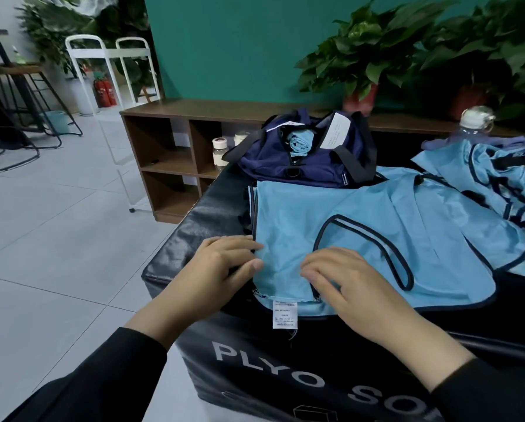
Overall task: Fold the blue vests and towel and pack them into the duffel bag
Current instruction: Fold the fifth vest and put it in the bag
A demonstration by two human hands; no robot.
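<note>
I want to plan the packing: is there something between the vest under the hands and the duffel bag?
Nothing visible does. The blue vest lies directly in front of the navy duffel bag, whose opening already holds a rolled blue cloth. Both hands rest at the vest's near corner.
</note>
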